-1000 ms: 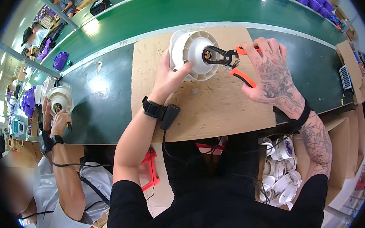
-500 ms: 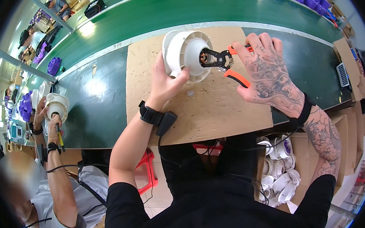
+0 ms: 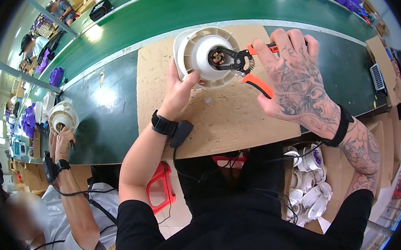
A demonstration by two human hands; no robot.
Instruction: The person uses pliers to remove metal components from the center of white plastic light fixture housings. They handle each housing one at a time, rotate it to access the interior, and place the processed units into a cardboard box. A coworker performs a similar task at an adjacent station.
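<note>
My left hand [image 3: 178, 92] grips a round white plastic housing [image 3: 187, 54] from its near left side, thumb on the rim. The housing is tilted so its open centre faces me and to the right; a copper-coloured motor part [image 3: 217, 58] shows inside. In my right hand [image 3: 292, 80] are wire-stripper pliers [image 3: 242, 62] with black jaws and orange handles. The handles are spread apart, one by my fingers and the other by my thumb. The jaws reach into the housing's centre, beside the motor part; whether they grip anything there I cannot tell.
Under the housing lies a cardboard sheet [image 3: 257, 115] on the green table [image 3: 104, 104]. Beyond runs a green conveyor belt [image 3: 194, 11]. At lower right a carton holds several white housings [image 3: 311, 198]. On the left a co-worker handles a similar white housing [image 3: 66, 114]. A red stool [image 3: 161, 187] stands below.
The housing has turned more toward me and shifted slightly left, showing more of the motor part. The pliers moved along with it. The co-worker's hands have changed position on their housing.
</note>
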